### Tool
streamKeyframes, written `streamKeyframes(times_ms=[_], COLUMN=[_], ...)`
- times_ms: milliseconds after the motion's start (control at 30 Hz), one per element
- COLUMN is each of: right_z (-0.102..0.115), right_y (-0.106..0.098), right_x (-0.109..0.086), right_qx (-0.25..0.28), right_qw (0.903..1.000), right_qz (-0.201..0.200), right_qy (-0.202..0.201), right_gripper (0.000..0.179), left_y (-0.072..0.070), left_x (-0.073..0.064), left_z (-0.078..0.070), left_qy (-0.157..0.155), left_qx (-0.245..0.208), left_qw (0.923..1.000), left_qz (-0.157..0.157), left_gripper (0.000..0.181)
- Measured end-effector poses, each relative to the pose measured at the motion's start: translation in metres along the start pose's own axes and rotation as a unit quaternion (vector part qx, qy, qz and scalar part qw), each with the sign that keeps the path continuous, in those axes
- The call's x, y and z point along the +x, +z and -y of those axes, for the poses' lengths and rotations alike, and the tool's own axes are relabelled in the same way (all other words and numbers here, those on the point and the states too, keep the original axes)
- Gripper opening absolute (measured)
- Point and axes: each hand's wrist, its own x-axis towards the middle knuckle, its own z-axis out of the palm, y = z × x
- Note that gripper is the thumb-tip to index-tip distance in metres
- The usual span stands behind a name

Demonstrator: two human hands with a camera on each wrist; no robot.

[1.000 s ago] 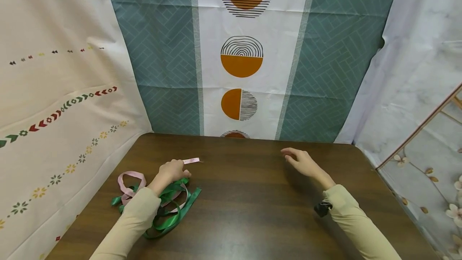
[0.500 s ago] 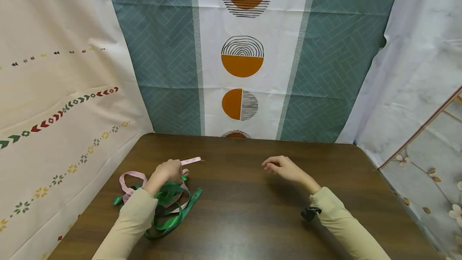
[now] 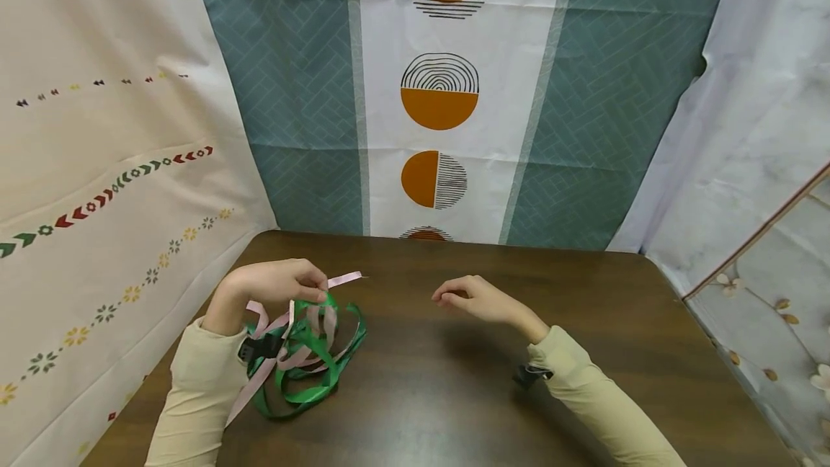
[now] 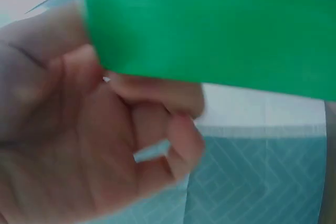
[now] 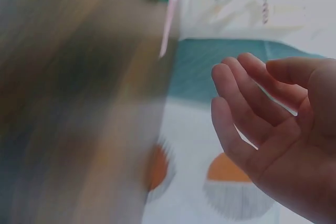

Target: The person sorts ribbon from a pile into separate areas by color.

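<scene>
My left hand [image 3: 272, 283] pinches ribbons between its thumb and fingers above the left part of the table. Loops of green ribbon [image 3: 318, 344] and pink ribbon [image 3: 259, 380] hang and lie in a tangle below it. A short pink end [image 3: 345, 279] sticks out to the right past the fingertips. In the left wrist view a wide green ribbon [image 4: 210, 35] crosses in front of the curled fingers and hides the pinch. Near the middle of the table, my right hand [image 3: 483, 300] hovers with loosely bent fingers and holds nothing; the right wrist view shows its bare palm [image 5: 283, 145].
The dark wooden table [image 3: 421, 395] spans the front. A patterned cloth [image 3: 441, 107] hangs at its back edge, a cream cloth [image 3: 97, 236] stands on the left and a floral white cloth [image 3: 765, 186] on the right. A dark wrist camera [image 3: 533, 375] sits under the right cuff.
My left hand has risen and turned, lifting part of the green and pink ribbons off the heap. The right hand has moved left toward the middle.
</scene>
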Motion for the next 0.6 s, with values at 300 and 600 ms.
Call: streamKeyframes(times_ms=[300, 600], right_z=[0.055, 0.089], right_y=[0.009, 0.008], right_x=[0.018, 0.028], right_qx=[-0.001, 0.185], right_qw=[0.9981, 0.9788], right_qz=[-0.013, 0.004], right_qy=[-0.06, -0.087], right_gripper=[0.028, 0.037], left_y=[-0.001, 0.007], left_x=[0.02, 0.059], left_z=[-0.019, -0.051], left_qy=[0.156, 0.182], left_qx=[-0.124, -0.138], left_qw=[0.9798, 0.9736], left_qz=[0.022, 0.001], left_gripper=[0.021, 0.021])
